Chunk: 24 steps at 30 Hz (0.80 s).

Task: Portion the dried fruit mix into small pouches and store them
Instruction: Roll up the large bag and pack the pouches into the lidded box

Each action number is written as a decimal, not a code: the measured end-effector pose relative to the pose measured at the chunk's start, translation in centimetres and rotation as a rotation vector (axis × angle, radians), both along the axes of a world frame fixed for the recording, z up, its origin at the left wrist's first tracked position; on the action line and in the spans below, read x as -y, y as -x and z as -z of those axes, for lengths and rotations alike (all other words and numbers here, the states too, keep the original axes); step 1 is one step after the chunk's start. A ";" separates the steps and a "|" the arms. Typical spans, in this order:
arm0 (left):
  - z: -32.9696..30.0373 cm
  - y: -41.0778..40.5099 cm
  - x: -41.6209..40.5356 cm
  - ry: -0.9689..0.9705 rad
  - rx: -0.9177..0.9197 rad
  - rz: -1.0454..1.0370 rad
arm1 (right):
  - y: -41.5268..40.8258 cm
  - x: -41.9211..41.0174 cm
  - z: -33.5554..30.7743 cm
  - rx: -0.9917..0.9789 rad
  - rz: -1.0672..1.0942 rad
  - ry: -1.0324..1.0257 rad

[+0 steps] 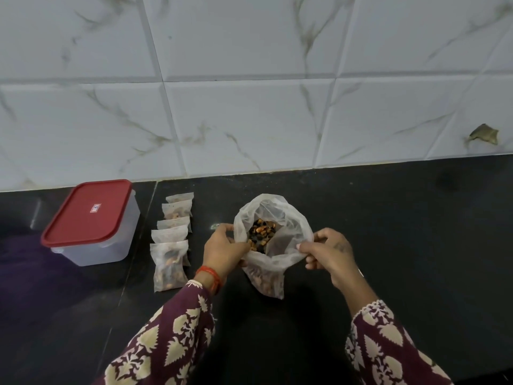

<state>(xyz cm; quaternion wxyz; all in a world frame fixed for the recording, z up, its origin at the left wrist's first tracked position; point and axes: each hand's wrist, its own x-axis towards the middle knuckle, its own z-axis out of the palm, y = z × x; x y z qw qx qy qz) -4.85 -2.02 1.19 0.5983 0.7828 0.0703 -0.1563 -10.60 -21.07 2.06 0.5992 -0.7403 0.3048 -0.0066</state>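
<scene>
Fingers of left hand (222, 250) and right hand (327, 252) pinching rim of plastic bag (273, 215), mouth spread between them over dried fruit mix (261, 236). Left of fingers: filled pouches (170, 259), red-lidded container (91, 222).

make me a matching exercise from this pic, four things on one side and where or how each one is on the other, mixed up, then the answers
Things
1. storage box
2. small pouches
3. big bag of fruit mix
4. left hand

States
A. mouth held open, between both hands
B. lined up in a row, filled, beside the box
C. red lid on, far left of the counter
D. gripping the left edge of the bag

Pairs: 1-C, 2-B, 3-A, 4-D
</scene>
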 end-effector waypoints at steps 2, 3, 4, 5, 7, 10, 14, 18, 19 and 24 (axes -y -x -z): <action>-0.2 0.0 -0.4 -0.021 -0.023 0.060 | 0.3 0.7 -0.4 -0.062 -0.085 -0.121; -0.2 0.0 -0.5 -0.012 -0.049 0.087 | 0.4 0.9 -0.6 -0.097 -0.125 -0.215; -0.3 0.1 -0.6 0.017 -0.075 0.096 | 0.6 0.9 -0.7 -0.112 -0.148 -0.307; -0.3 0.1 -0.6 0.057 -0.094 0.089 | 0.7 0.8 -0.8 -0.105 -0.150 -0.375; -0.7 0.2 -0.4 0.098 -0.079 0.066 | 0.7 0.3 -0.9 -0.065 -0.130 -0.320; -1.6 -0.3 -0.2 0.079 -0.010 0.062 | 0.3 -0.1 -1.7 0.005 -0.066 0.014; -2.9 -1.4 -0.9 -0.021 0.033 0.104 | -0.3 0.7 -2.8 -0.038 -0.119 0.352; -2.8 -2.9 -1.5 -0.196 0.091 0.109 | -1.9 1.8 -2.2 -0.043 -0.089 0.170; -2.9 -3.1 -1.3 -0.133 0.039 0.140 | -2.3 1.7 -2.1 -0.045 -0.093 0.051; -2.6 -4.2 -0.1 -0.298 0.297 0.109 | -3.7 1.0 -1.5 0.084 -0.086 0.321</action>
